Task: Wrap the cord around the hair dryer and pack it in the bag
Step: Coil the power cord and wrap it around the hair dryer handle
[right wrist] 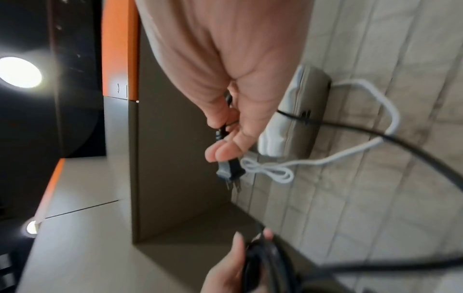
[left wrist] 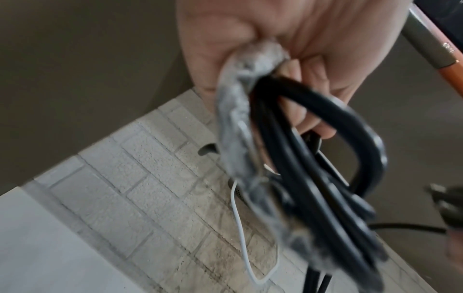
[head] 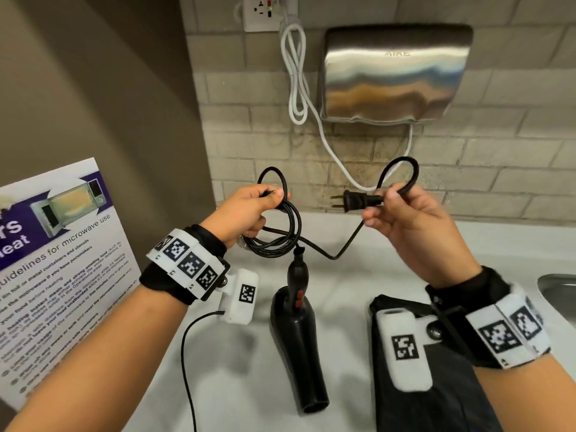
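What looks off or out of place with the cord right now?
The cord is coiled in the left hand, apart from the hair dryer lying on the counter, not wrapped around it. The left wrist view shows something grey and fuzzy bunched with the coil.

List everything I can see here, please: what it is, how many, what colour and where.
cord: one, black, coiled in the left hand, running to the hair dryer
plug: one, black, at the cord's end, by the right hand's fingers
hair dryer: one, black with red switches, lying on the counter
bag: one, black, flat on the counter, right of the dryer
counter: one, white
hand dryer: one, steel, on the tiled wall
white cable: one, from the wall outlet to the hand dryer
outlet: one, white, top of wall
poster: one, white and purple, microwave guidelines, left
sink: one, steel, right edge
hands: left hand grips the coil; right hand holds the cord near the plug
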